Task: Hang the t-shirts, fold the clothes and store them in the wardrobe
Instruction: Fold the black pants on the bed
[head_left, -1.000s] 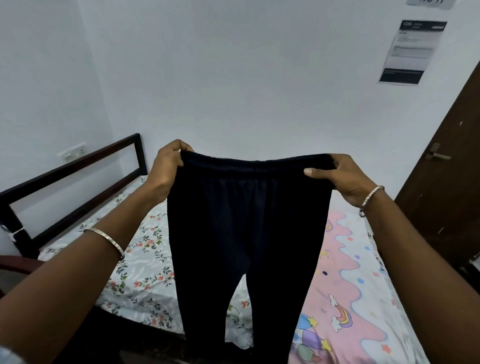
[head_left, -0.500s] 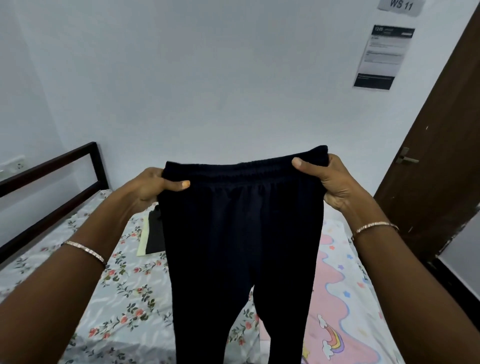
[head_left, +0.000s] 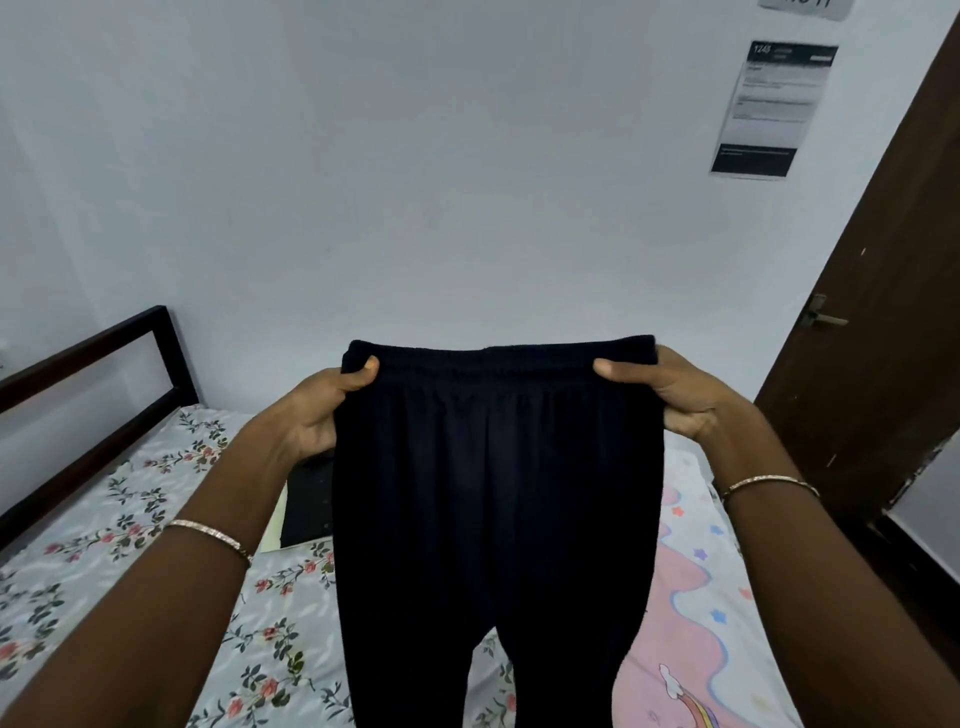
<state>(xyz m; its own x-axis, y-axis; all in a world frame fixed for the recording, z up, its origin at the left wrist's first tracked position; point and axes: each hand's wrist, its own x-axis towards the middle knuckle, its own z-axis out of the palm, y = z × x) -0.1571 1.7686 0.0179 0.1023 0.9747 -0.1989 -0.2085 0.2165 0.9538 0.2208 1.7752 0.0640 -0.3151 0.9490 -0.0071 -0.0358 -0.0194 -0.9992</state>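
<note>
Dark navy soft-fabric trousers are held up by the waistband over the floral-sheeted bed, pinched at each corner by the left hand and right hand. Uneven tension could leave the legs misaligned when folded.
</note>
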